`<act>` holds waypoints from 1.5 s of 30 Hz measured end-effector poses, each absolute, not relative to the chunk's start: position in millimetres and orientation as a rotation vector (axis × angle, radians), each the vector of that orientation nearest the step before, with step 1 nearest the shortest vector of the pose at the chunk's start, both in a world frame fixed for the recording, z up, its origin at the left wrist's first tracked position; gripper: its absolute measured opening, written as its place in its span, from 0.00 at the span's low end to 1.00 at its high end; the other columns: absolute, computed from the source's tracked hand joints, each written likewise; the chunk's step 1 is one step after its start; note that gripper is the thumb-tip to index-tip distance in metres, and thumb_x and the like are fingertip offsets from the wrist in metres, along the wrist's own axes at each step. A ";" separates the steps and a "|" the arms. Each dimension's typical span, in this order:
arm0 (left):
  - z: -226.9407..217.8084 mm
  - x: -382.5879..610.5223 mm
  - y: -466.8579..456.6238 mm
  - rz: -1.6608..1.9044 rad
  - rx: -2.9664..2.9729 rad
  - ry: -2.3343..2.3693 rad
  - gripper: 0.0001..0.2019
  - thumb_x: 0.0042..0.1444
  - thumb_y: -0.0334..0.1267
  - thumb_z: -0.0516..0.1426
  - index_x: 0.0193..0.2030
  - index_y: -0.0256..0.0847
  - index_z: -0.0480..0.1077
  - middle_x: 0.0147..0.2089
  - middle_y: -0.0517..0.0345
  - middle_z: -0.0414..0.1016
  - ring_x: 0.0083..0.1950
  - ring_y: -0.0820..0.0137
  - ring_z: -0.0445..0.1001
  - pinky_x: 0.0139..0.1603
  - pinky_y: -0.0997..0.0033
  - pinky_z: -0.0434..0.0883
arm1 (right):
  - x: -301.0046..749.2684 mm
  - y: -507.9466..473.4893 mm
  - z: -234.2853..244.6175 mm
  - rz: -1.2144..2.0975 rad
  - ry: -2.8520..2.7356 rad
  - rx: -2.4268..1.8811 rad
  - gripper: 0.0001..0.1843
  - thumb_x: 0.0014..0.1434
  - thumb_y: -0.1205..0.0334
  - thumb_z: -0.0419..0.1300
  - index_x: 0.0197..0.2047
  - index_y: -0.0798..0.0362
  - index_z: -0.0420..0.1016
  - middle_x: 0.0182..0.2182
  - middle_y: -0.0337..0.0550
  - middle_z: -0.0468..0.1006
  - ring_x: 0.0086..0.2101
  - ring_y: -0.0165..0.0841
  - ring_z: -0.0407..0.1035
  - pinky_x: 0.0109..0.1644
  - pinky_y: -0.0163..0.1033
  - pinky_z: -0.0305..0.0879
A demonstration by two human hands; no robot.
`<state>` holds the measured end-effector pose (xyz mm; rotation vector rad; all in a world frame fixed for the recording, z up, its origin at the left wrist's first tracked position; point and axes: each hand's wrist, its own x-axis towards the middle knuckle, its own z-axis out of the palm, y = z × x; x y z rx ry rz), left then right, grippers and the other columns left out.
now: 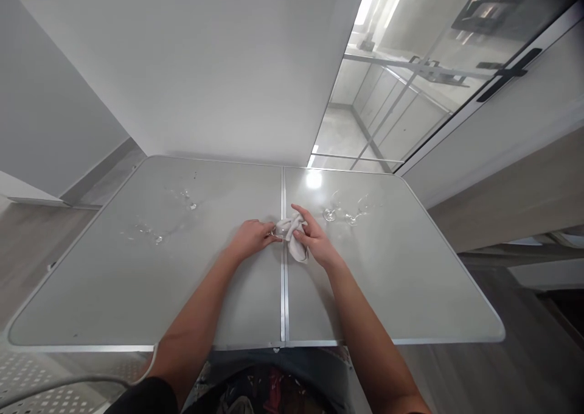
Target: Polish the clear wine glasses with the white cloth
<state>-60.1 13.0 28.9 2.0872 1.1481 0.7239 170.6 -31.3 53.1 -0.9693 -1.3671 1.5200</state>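
Note:
Over the middle seam of a light grey table, my left hand (253, 237) is closed on a small clear stemmed glass (277, 234). A crumpled white cloth (298, 249) is bunched in my right hand (318, 242), thumb and fingers bent around it. The cloth presses against the glass's right end; whether some of it reaches inside I cannot tell. Just past my right hand, two clear stemmed glasses (329, 214) are on the tabletop. Two more clear glasses (157, 238) are on the left half, their outlines faint.
The folding table (228, 185) has a metal rim and a metal seam (283, 304) down its centre. Behind it stands a white wall (219, 85), with a glass door (360, 122) at the back right. A white cable (152, 365) hangs by the front left edge.

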 end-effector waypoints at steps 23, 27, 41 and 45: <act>38.1 -33.6 -1.3 0.838 1.959 1.270 0.25 0.49 0.58 0.68 0.21 0.43 0.62 0.17 0.61 0.58 0.22 0.70 0.59 0.28 0.69 0.55 | 167.3 -28.4 53.5 1.324 -1.196 -1.077 0.29 0.63 0.45 0.61 0.64 0.44 0.68 0.29 0.34 0.70 0.25 0.30 0.58 0.29 0.34 0.58; 45.7 -41.9 -3.8 0.566 1.623 0.953 0.26 0.57 0.62 0.60 0.22 0.41 0.64 0.19 0.60 0.61 0.20 0.72 0.57 0.25 0.70 0.53 | 168.3 -36.6 59.4 1.229 -1.333 -0.998 0.27 0.61 0.45 0.63 0.60 0.45 0.73 0.38 0.41 0.74 0.35 0.35 0.66 0.41 0.39 0.65; 29.1 -31.6 0.3 0.812 1.961 1.303 0.24 0.52 0.57 0.65 0.23 0.41 0.62 0.19 0.62 0.57 0.24 0.72 0.57 0.27 0.72 0.51 | 167.8 -29.2 46.1 0.827 -1.600 -1.138 0.21 0.69 0.51 0.53 0.62 0.44 0.73 0.32 0.41 0.74 0.34 0.36 0.67 0.43 0.41 0.66; 35.5 -34.0 -4.6 0.583 1.734 0.988 0.24 0.59 0.59 0.59 0.25 0.40 0.63 0.21 0.63 0.60 0.23 0.74 0.57 0.26 0.73 0.54 | 176.7 -32.0 45.7 0.908 -1.652 -0.974 0.22 0.69 0.49 0.53 0.63 0.45 0.70 0.29 0.38 0.70 0.25 0.31 0.61 0.31 0.38 0.62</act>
